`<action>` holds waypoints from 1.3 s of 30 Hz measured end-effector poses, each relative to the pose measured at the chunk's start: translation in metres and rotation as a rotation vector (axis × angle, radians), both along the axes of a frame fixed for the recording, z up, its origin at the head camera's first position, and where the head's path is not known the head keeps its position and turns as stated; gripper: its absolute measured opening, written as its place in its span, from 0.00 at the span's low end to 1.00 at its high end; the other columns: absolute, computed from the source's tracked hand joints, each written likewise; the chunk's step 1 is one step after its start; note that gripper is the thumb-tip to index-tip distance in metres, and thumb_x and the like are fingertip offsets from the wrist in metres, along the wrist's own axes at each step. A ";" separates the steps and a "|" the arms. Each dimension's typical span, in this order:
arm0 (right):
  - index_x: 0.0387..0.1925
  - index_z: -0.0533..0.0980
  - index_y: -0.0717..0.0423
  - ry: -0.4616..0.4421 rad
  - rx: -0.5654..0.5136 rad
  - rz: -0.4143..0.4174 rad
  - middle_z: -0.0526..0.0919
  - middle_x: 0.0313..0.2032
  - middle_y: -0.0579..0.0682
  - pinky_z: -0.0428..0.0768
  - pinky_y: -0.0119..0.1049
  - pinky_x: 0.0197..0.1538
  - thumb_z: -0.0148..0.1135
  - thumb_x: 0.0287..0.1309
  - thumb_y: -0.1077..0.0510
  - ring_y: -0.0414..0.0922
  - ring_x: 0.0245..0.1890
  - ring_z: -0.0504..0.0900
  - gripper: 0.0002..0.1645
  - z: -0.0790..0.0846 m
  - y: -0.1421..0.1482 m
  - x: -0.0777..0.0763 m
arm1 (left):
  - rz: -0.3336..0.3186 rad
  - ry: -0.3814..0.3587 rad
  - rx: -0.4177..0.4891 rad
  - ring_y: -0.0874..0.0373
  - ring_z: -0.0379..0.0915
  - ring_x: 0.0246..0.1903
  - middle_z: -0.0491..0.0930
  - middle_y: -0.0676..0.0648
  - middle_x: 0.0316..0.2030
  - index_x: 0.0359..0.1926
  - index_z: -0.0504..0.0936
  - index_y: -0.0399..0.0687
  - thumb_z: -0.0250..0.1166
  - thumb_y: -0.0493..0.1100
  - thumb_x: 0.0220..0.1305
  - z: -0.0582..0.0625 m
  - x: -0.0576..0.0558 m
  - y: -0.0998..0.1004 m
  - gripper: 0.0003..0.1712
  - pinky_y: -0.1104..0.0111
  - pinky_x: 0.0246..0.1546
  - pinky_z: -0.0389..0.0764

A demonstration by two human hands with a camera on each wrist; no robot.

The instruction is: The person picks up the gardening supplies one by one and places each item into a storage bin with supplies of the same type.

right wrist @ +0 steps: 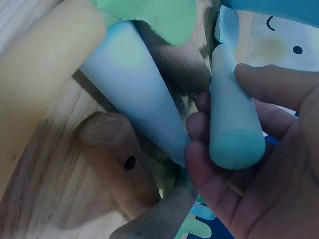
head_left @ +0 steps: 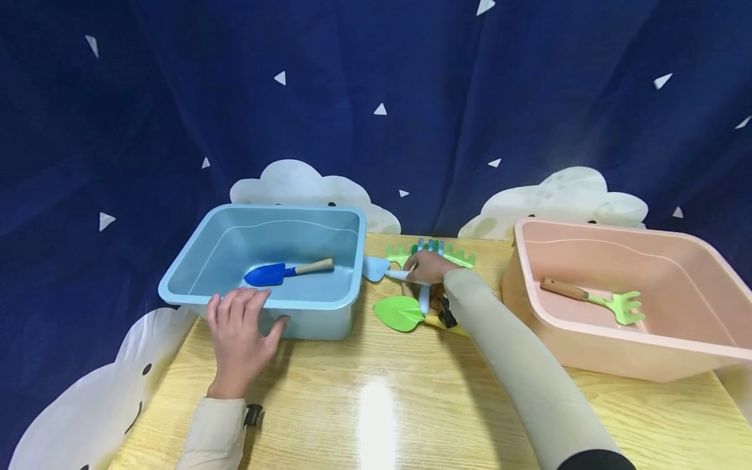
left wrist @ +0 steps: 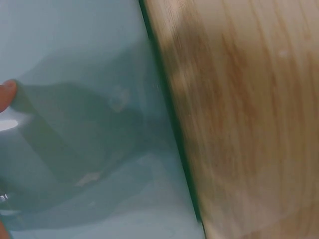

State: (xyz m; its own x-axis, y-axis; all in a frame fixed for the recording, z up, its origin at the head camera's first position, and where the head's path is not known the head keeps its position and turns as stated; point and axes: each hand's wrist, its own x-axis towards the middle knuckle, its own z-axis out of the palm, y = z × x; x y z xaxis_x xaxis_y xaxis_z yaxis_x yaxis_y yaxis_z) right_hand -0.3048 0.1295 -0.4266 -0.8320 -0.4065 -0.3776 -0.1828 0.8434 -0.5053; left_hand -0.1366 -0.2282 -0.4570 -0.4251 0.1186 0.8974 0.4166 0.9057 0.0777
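Observation:
My left hand [head_left: 241,333] holds the near rim of the light-blue tub [head_left: 320,320], fingers over the edge and thumb against the outer wall. Only a bit of that hand shows in the left wrist view. A blue trowel [head_left: 267,275] with a wooden handle lies inside this tub. Between the tubs, my right hand [head_left: 431,267] grips the handle of a light-blue shovel [right wrist: 234,109], thumb on one side and fingers on the other. Beneath and beside it lie a green shovel [head_left: 399,313] with a yellow handle, a pale-blue handle [right wrist: 134,89] and a wooden handle [right wrist: 119,159].
At the right stands a pink tub [head_left: 523,313] with a green fork [head_left: 625,308] in it. Green rake heads [head_left: 461,256] lie behind my right hand. A dark-blue curtain [head_left: 376,150] hangs behind the wooden table [head_left: 329,398].

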 end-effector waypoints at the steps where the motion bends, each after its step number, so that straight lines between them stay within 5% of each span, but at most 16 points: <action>1: 0.58 0.79 0.57 -0.003 0.002 -0.001 0.82 0.56 0.59 0.80 0.44 0.54 0.61 0.64 0.56 0.54 0.54 0.81 0.21 0.000 0.000 -0.001 | 0.001 -0.002 -0.001 0.38 0.67 0.50 0.78 0.37 0.46 0.52 0.79 0.39 0.69 0.52 0.46 0.000 0.000 0.000 0.33 0.43 0.60 0.56; 18: 0.63 0.75 0.52 -0.103 0.084 0.049 0.68 0.70 0.59 0.75 0.52 0.64 0.58 0.64 0.59 0.59 0.69 0.68 0.25 0.011 0.000 -0.010 | 0.019 -0.034 -0.029 0.40 0.67 0.50 0.78 0.38 0.46 0.52 0.78 0.40 0.70 0.53 0.46 0.000 -0.002 0.004 0.33 0.43 0.59 0.57; 28: 0.67 0.72 0.50 -0.200 -0.052 -0.015 0.66 0.70 0.62 0.78 0.45 0.57 0.56 0.66 0.61 0.59 0.67 0.69 0.28 0.013 0.002 -0.006 | 0.026 -0.043 -0.036 0.39 0.67 0.50 0.77 0.38 0.46 0.52 0.78 0.39 0.70 0.52 0.46 0.002 0.000 -0.001 0.33 0.43 0.59 0.56; 39: 0.67 0.71 0.52 -0.226 -0.159 -0.025 0.57 0.75 0.61 0.66 0.56 0.72 0.57 0.65 0.62 0.62 0.75 0.56 0.28 0.002 0.017 -0.012 | 0.027 -0.046 -0.033 0.39 0.67 0.50 0.78 0.37 0.46 0.52 0.78 0.39 0.71 0.53 0.46 0.001 -0.001 -0.001 0.33 0.42 0.59 0.57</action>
State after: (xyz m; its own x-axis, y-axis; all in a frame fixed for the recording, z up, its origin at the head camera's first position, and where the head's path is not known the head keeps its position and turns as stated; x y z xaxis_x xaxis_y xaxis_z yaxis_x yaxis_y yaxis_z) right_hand -0.3167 0.1462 -0.4242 -0.7442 -0.4557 -0.4883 -0.0301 0.7532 -0.6571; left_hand -0.1374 -0.2291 -0.4560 -0.4693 0.1356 0.8726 0.3887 0.9190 0.0663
